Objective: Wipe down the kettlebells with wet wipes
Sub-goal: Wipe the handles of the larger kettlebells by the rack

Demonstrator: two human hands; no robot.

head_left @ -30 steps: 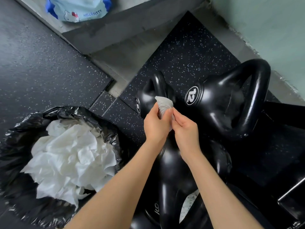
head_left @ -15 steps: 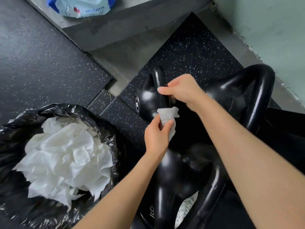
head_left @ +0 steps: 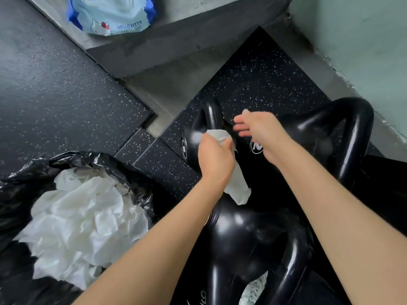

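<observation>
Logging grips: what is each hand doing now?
Left hand: closed on the wipe.
Right hand: open, holding nothing.

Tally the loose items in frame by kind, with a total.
Glossy black kettlebells: 3 (small one, big one by the wall, nearest one)
Held white wet wipe: 1
Blue-and-white wet-wipe pack: 1
Black bin bag of used white wipes: 1
Total: 6

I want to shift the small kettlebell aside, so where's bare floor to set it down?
Bare speckled mat lies beyond the small kettlebell, bordered by the concrete step and wall. The dark mat left of the step is open too. Nearer you, kettlebells and the bin bag crowd everything.
</observation>
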